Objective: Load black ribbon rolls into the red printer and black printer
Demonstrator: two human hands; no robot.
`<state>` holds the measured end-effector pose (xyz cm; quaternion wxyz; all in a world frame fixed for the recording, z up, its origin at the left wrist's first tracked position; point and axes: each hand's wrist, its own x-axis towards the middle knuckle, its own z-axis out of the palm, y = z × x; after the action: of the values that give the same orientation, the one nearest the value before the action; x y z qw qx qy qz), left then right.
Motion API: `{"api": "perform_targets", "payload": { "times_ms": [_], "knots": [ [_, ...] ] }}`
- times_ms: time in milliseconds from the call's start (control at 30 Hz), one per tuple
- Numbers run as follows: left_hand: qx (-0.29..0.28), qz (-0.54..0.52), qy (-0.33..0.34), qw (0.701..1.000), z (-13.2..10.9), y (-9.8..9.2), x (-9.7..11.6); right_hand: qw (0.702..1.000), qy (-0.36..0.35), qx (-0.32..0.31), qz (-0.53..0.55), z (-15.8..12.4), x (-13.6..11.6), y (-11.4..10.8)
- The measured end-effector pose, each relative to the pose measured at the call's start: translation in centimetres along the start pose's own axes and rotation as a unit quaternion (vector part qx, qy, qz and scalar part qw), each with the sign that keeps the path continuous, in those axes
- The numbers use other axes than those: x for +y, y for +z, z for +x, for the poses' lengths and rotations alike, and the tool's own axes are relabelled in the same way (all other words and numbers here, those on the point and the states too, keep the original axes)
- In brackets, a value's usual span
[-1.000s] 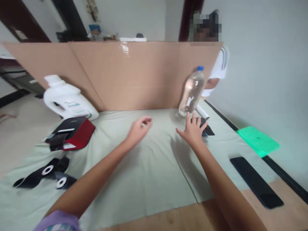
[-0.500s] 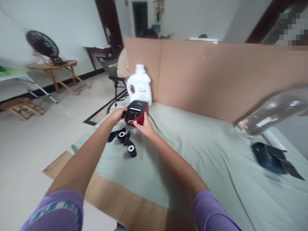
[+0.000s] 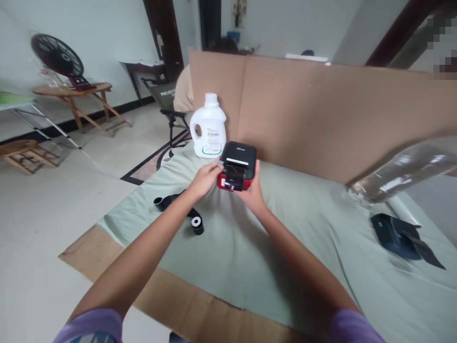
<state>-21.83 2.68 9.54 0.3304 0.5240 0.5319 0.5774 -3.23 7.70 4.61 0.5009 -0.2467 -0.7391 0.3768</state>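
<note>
A small black-and-red label printer (image 3: 240, 164) is held up above the cloth between my two hands. My left hand (image 3: 207, 178) grips its left side, fingers closed on the edge. On the other side, my right hand (image 3: 253, 190) wraps the lower right corner. Black glossy film hangs over the printer's front from its slot. Below and left on the cloth lies a roll of black ribbon (image 3: 197, 225) with a white core. A loose black strip (image 3: 167, 201) curls next to it, partly behind my left forearm.
A white detergent jug (image 3: 211, 128) stands behind the printer, against a cardboard panel (image 3: 293, 105). At right lie a clear plastic air-filled bag (image 3: 403, 166) and a dark blue device (image 3: 394, 236) with a black strip. A green cloth (image 3: 303, 214) covers the table; a person sits behind the panel.
Both hands have carried the printer to the right, away from the ribbon rolls. It now sits right of the jug's front, its top facing me more squarely.
</note>
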Motion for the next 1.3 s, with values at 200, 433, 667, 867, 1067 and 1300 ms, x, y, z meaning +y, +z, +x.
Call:
{"api": "perform_targets", "payload": {
  "times_ms": [200,433,667,867,1067,1300],
  "knots": [
    [-0.099,0.024,0.024,0.994,-6.5,12.4,2.1,0.988,0.016,0.085,-0.126,-8.7,-3.3,-12.8],
    [-0.140,-0.060,0.053,0.987,-13.0,18.4,-2.8,0.973,0.143,0.105,-0.148,-17.7,-3.2,-15.3],
    [-0.138,-0.042,0.022,0.989,-15.2,18.1,-3.2,0.971,0.192,0.109,-0.095,-19.5,-3.7,-13.9],
    [-0.154,-0.035,0.029,0.987,-15.5,17.7,-3.1,0.969,0.203,0.112,-0.086,-19.8,-4.1,-13.7],
    [-0.152,-0.031,0.038,0.987,-15.6,17.8,-3.2,0.967,0.189,0.118,-0.128,-20.3,-3.5,-13.7],
    [-0.136,-0.018,0.060,0.989,-15.6,17.9,-3.4,0.961,0.169,0.124,-0.180,-20.9,-2.8,-13.7]
  ]
}}
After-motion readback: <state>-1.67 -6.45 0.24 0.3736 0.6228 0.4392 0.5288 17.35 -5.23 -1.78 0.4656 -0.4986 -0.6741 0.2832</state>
